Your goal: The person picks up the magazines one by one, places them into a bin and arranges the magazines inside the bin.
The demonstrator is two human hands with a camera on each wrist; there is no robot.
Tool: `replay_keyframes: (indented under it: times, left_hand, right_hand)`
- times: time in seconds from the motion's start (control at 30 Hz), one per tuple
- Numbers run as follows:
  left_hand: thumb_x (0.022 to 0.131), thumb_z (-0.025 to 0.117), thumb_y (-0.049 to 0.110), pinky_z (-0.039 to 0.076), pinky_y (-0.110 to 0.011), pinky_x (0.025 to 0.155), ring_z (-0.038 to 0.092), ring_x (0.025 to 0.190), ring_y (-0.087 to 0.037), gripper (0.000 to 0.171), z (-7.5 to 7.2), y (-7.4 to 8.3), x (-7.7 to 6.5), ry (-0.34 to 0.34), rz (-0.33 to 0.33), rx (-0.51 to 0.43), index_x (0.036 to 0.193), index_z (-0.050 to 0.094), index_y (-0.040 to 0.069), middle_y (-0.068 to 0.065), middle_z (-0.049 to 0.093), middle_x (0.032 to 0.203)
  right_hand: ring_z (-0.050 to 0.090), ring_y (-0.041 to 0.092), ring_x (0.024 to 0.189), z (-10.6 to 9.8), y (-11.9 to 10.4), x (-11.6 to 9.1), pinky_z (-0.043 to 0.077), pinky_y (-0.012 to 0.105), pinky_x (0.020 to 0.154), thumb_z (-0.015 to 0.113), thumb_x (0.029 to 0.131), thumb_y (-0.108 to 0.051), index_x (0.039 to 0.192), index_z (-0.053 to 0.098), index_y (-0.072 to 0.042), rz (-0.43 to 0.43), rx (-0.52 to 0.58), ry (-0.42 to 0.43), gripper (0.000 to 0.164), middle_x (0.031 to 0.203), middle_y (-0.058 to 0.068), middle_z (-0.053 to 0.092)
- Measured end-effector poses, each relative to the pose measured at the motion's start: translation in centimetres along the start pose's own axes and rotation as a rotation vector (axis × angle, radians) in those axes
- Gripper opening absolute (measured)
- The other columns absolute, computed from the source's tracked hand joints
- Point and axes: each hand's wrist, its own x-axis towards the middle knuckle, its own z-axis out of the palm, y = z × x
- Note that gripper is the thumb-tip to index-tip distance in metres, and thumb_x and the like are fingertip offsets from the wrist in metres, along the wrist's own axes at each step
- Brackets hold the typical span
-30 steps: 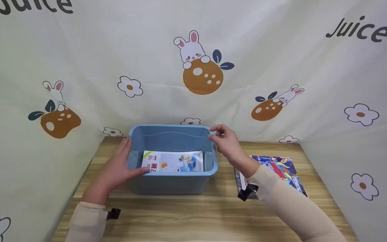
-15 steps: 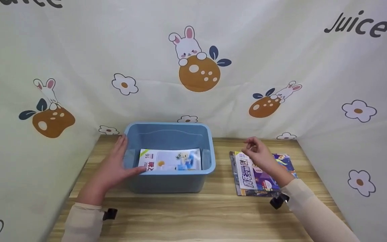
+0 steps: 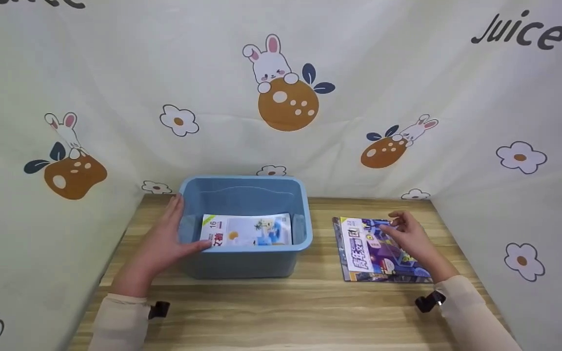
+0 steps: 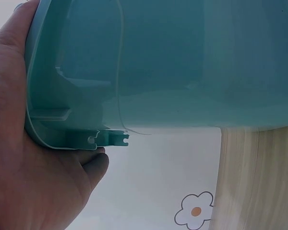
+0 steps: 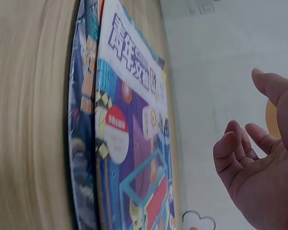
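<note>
A blue plastic storage bin stands left of the middle in the head view, with a white-covered magazine inside. My left hand grips its left end, thumb over the front rim and fingers along the side; the left wrist view shows the hand round the bin's rim. To the right lies a small pile of magazines, a purple, colourful one uppermost. Over the right part of this pile hovers my right hand, fingers loosely bent and holding nothing. The right wrist view shows it apart from the top magazine.
Both stand on a wood-grain table. A pale cloth printed with rabbits, oranges and flowers hangs as a backdrop behind and along both sides.
My right hand has left the bin's right rim and moved right to above the magazine pile. My left hand keeps its place on the bin. The head view has shifted slightly.
</note>
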Motion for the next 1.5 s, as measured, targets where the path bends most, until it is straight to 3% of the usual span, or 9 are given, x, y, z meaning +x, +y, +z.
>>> replay_keyframes:
  times: [0.33, 0.53, 0.63, 0.73, 0.9, 1.3, 1.5]
  left_hand:
    - [0.078, 0.079, 0.087, 0.022, -0.080, 0.123, 0.002, 0.169, -0.048, 0.148, -0.1, 0.3, 0.0, -0.015, -0.015, -0.006, 0.179, 0.002, 0.011, -0.016, -0.005, 0.186]
    - [0.078, 0.080, 0.087, 0.023, -0.081, 0.122, 0.003, 0.169, -0.050, 0.148, -0.2, 0.2, 0.1, -0.011, -0.015, -0.013, 0.179, 0.000, 0.013, -0.017, -0.006, 0.185]
    - [0.079, 0.079, 0.087, 0.023, -0.080, 0.123, 0.005, 0.168, -0.050, 0.148, -0.2, 0.0, 0.0, -0.005, -0.011, -0.003, 0.178, 0.001, 0.011, -0.019, -0.003, 0.185]
    - [0.079, 0.080, 0.086, 0.024, -0.080, 0.122, 0.005, 0.168, -0.050, 0.147, -0.3, -0.1, -0.1, 0.001, -0.007, 0.009, 0.178, 0.003, 0.008, -0.021, -0.001, 0.185]
    - [0.079, 0.080, 0.086, 0.023, -0.081, 0.122, 0.003, 0.169, -0.049, 0.148, -0.4, 0.0, -0.2, -0.008, -0.013, 0.008, 0.178, 0.003, 0.008, -0.020, -0.002, 0.185]
    - [0.078, 0.079, 0.088, 0.024, -0.081, 0.122, 0.003, 0.169, -0.049, 0.149, -0.2, 0.3, 0.0, -0.015, -0.017, 0.013, 0.178, 0.000, 0.011, -0.018, -0.004, 0.185]
    - [0.077, 0.079, 0.089, 0.023, -0.081, 0.122, 0.003, 0.168, -0.050, 0.150, -0.1, 0.3, 0.0, -0.017, -0.023, 0.005, 0.179, 0.000, 0.012, -0.018, -0.005, 0.185]
  right_hand:
    - [0.057, 0.024, 0.097, -2.6, 3.1, -0.7, 0.056, 0.029, 0.073, 0.080, 0.105, -0.037, 0.147, 0.052, 0.003, 0.021, -0.085, 0.017, 0.064, 0.119, 0.020, 0.056]
    - [0.063, 0.033, 0.110, -3.8, 4.7, -0.8, 0.056, 0.024, 0.081, 0.082, 0.103, -0.038, 0.149, 0.048, 0.007, 0.019, -0.132, 0.032, 0.072, 0.134, 0.030, 0.058]
    - [0.062, 0.037, 0.115, -4.2, 5.3, -1.0, 0.057, 0.031, 0.084, 0.081, 0.104, -0.037, 0.153, 0.045, 0.008, 0.029, -0.180, 0.028, 0.076, 0.136, 0.032, 0.055]
    - [0.056, 0.046, 0.124, -4.4, 5.7, -1.2, 0.057, 0.050, 0.095, 0.081, 0.104, -0.039, 0.158, 0.038, 0.008, 0.076, -0.220, 0.002, 0.084, 0.141, 0.035, 0.049]
    - [0.042, 0.062, 0.143, -5.0, 6.5, -1.4, 0.045, 0.076, 0.113, 0.082, 0.101, -0.047, 0.165, 0.027, 0.006, 0.171, -0.271, -0.041, 0.100, 0.157, 0.043, 0.034]
    - [0.040, 0.067, 0.143, -6.0, 6.6, -1.7, 0.039, 0.079, 0.117, 0.082, 0.100, -0.051, 0.173, 0.012, 0.003, 0.221, -0.318, -0.165, 0.115, 0.160, 0.052, 0.025]
    - [0.031, 0.070, 0.144, -6.1, 6.7, -1.0, 0.030, 0.084, 0.118, 0.089, 0.091, -0.056, 0.175, 0.009, -0.001, 0.266, -0.389, -0.231, 0.128, 0.163, 0.054, 0.011]
